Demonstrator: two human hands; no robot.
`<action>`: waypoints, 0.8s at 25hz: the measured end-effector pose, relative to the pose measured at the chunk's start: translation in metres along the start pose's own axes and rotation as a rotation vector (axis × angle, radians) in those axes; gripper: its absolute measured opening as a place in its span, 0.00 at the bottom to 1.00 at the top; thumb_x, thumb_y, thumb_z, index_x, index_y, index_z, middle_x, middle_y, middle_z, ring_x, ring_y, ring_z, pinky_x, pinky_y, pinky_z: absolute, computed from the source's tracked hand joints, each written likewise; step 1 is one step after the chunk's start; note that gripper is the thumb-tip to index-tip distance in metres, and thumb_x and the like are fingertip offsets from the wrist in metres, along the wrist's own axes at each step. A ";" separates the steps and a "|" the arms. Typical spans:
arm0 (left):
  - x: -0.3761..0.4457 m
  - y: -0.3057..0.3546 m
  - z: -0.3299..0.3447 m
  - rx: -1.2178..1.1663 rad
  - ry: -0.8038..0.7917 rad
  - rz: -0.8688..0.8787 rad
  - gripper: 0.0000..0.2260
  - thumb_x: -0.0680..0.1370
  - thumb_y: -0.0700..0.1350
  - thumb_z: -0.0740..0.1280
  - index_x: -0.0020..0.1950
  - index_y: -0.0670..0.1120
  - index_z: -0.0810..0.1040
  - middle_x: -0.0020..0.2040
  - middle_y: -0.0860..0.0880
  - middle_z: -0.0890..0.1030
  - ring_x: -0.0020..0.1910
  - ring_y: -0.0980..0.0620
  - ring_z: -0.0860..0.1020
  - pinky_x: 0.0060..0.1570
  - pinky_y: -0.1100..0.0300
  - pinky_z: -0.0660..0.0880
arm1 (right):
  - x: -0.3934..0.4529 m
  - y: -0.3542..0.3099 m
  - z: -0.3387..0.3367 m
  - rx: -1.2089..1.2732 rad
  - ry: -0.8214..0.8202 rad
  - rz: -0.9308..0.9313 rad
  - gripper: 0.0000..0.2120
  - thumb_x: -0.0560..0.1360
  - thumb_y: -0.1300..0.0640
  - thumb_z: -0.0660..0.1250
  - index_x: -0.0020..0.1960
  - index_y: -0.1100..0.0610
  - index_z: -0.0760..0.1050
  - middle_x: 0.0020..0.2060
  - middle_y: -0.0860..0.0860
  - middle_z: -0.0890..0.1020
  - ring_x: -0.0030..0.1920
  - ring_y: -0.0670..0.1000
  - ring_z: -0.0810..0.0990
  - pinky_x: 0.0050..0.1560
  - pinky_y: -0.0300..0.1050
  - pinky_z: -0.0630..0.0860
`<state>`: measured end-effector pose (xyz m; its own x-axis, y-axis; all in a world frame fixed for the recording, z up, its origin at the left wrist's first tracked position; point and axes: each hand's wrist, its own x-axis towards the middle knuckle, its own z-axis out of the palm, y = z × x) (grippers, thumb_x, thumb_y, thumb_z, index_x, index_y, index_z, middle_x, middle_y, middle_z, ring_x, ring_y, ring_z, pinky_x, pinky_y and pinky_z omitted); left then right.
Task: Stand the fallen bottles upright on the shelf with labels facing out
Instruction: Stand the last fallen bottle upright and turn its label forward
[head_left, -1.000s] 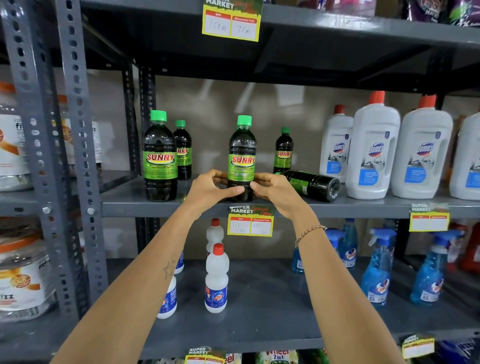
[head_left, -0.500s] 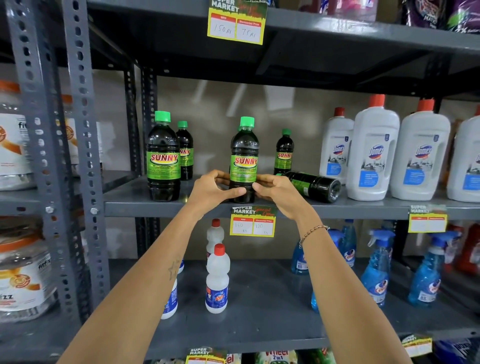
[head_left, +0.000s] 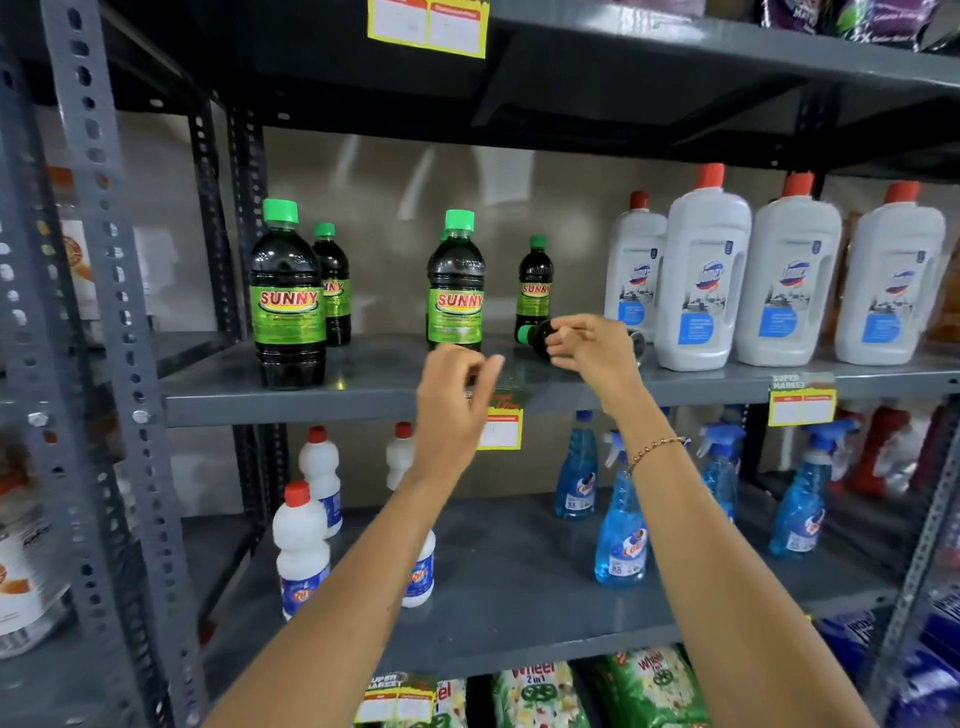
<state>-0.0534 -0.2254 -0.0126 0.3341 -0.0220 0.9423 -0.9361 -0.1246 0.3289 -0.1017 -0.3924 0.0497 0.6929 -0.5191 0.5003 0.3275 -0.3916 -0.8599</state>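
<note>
On the grey metal shelf (head_left: 363, 400), set against a beige back wall and framed by perforated grey uprights, dark Sunny bottles with green caps are kept beside white Domex jugs (head_left: 701, 280). Four Sunny bottles are seen upright: one at the shelf's left front (head_left: 288, 306), one behind it (head_left: 332, 291), one at the shelf's middle (head_left: 455, 291) with its label facing out, and a small one further back (head_left: 535, 286). A fifth, the fallen bottle (head_left: 535, 336), is laid on its side just right of the middle bottle, its green cap pointing left. Four white jugs with red caps are counted at the shelf's right end. Compared with half a second earlier, the middle bottle has been released by both hands. The left hand (head_left: 452, 410) is now held loosely curled and empty in front of the shelf edge, while the right hand (head_left: 597, 353) has been moved onto the fallen bottle and is closed over its body.
</note>
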 end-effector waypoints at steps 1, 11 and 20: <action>-0.001 0.002 0.015 0.065 -0.089 0.079 0.08 0.80 0.44 0.64 0.44 0.40 0.76 0.44 0.46 0.75 0.45 0.50 0.72 0.46 0.60 0.70 | 0.006 -0.003 -0.008 -0.082 0.080 -0.050 0.11 0.79 0.66 0.60 0.56 0.64 0.79 0.46 0.59 0.83 0.42 0.51 0.82 0.47 0.41 0.81; -0.023 -0.021 0.087 0.915 -0.150 0.294 0.18 0.82 0.52 0.54 0.53 0.42 0.78 0.50 0.45 0.81 0.47 0.44 0.77 0.50 0.50 0.69 | 0.061 -0.006 -0.029 -0.961 -0.095 -0.193 0.15 0.77 0.50 0.63 0.46 0.63 0.74 0.46 0.59 0.80 0.49 0.59 0.79 0.46 0.49 0.73; -0.025 -0.021 0.091 0.939 -0.056 0.292 0.16 0.81 0.52 0.55 0.51 0.43 0.78 0.44 0.46 0.79 0.42 0.45 0.75 0.49 0.52 0.68 | 0.076 0.003 -0.049 -1.146 -0.239 -0.079 0.27 0.70 0.39 0.68 0.58 0.60 0.74 0.55 0.56 0.80 0.57 0.58 0.78 0.46 0.45 0.69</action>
<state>-0.0320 -0.3127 -0.0487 0.1312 -0.2216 0.9663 -0.5227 -0.8436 -0.1225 -0.0792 -0.4702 0.0905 0.8396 -0.3545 0.4115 -0.3105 -0.9349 -0.1718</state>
